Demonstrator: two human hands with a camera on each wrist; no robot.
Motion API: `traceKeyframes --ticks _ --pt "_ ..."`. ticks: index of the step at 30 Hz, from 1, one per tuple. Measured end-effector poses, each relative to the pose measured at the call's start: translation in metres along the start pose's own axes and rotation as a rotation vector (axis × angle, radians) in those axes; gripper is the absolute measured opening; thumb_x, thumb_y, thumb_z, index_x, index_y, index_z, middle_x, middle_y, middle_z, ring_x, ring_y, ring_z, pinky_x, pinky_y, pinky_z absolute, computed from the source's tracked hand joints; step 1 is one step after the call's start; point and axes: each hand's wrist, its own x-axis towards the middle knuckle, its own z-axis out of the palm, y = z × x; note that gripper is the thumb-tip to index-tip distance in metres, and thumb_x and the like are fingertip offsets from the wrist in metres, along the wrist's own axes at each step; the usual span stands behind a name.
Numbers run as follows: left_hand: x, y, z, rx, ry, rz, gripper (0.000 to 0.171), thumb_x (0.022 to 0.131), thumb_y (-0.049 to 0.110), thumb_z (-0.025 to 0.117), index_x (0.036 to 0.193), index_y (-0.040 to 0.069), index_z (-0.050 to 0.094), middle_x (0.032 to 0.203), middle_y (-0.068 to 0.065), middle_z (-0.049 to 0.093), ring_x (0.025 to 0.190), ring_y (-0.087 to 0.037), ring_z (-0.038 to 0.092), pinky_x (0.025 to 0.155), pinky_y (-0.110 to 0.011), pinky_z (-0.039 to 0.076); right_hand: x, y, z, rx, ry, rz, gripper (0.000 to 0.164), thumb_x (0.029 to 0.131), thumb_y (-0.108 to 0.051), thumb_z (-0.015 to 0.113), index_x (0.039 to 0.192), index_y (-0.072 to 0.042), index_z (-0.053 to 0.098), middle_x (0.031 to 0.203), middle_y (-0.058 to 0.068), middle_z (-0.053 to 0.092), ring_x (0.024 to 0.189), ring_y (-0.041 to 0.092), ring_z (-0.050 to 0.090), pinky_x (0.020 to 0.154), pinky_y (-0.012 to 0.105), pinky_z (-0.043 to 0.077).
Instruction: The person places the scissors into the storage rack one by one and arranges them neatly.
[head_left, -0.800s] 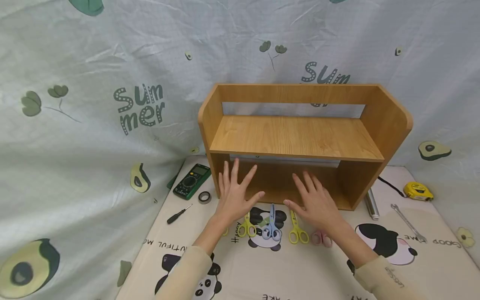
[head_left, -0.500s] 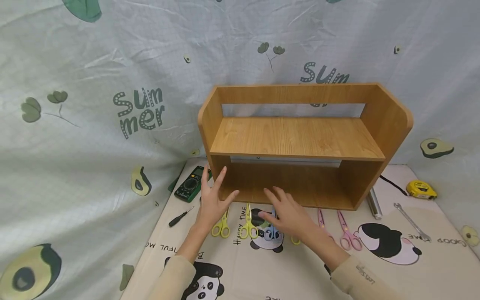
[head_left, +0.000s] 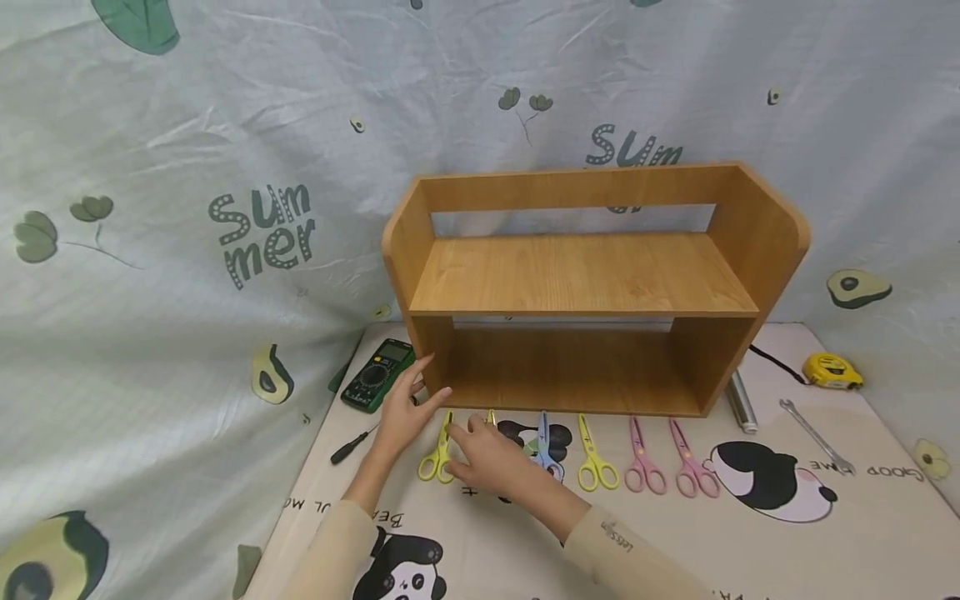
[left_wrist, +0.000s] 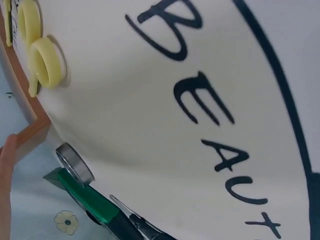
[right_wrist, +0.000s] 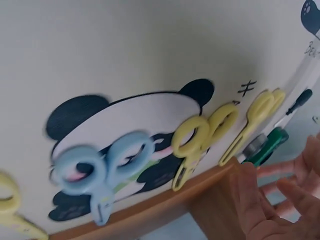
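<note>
My left hand (head_left: 402, 414) is spread beside the lower left corner of the wooden shelf (head_left: 585, 312), thumb out and fingers apart. Just left of the middle, my right hand (head_left: 491, 458) hovers with loosely bent fingers close to the leftmost yellow scissors (head_left: 437, 454). It covers most of a second pair of yellow scissors (right_wrist: 191, 145). Light blue scissors (head_left: 546, 450), more yellow scissors (head_left: 596, 467), pink scissors (head_left: 642, 467) and another pink pair (head_left: 693, 469) lie in a row along the shelf's front edge. Neither hand appears to hold anything.
Left of the shelf lie a green multimeter (head_left: 377, 375), a black screwdriver (head_left: 348, 448) and a metal ring (left_wrist: 75, 162). On the right are a silver tube (head_left: 741, 402), a wrench (head_left: 816, 436) and a yellow tape measure (head_left: 832, 371). Printed fabric hangs behind.
Both hands have drawn away from the shelf's lower opening and moved left, the right one farther. Scissors on the right have come into sight. The view has shifted slightly.
</note>
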Motion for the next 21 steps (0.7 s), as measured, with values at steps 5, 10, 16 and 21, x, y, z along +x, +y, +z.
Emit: traceKeyframes --ticks 5,10,16,21 --pt "0.001 -0.002 0.0 -0.002 -0.031 -0.021 0.071 0.092 0.023 0.081 0.154 0.023 0.047 0.162 -0.011 0.043 0.142 -0.042 0.052 0.113 -0.055 0.051 0.015 -0.011 0.011 -0.036 -0.033 0.059 0.054 0.095 -0.035 0.076 0.143 -0.018 0.059 0.123 0.017 0.063 0.101 0.03 0.068 0.067 0.034 0.06" --pt "0.001 -0.009 0.003 -0.002 -0.083 -0.03 0.08 0.092 0.024 0.081 0.159 0.023 0.037 0.169 -0.011 0.032 0.15 -0.042 0.042 0.119 -0.056 0.045 0.025 -0.017 0.022 -0.049 -0.028 0.1 0.048 0.089 -0.024 0.077 0.135 -0.018 0.065 0.117 0.016 0.062 0.099 0.035 0.067 0.062 0.036 0.057" --pt "-0.003 -0.019 0.007 -0.003 -0.118 -0.063 0.079 0.096 0.025 0.077 0.161 0.027 0.033 0.171 -0.011 0.028 0.149 -0.047 0.041 0.121 -0.06 0.04 0.031 -0.021 0.04 -0.037 -0.022 0.135 0.048 0.085 -0.022 0.081 0.131 -0.02 0.068 0.116 0.016 0.06 0.099 0.034 0.064 0.062 0.038 0.058" --pt "-0.006 -0.023 0.008 0.004 -0.122 -0.061 0.072 0.098 0.024 0.074 0.159 0.027 0.036 0.169 -0.012 0.033 0.144 -0.049 0.047 0.122 -0.06 0.039 0.032 -0.025 0.044 -0.041 -0.011 0.148 0.045 0.083 -0.023 0.085 0.126 -0.021 0.07 0.116 0.016 0.06 0.1 0.033 0.062 0.062 0.039 0.058"
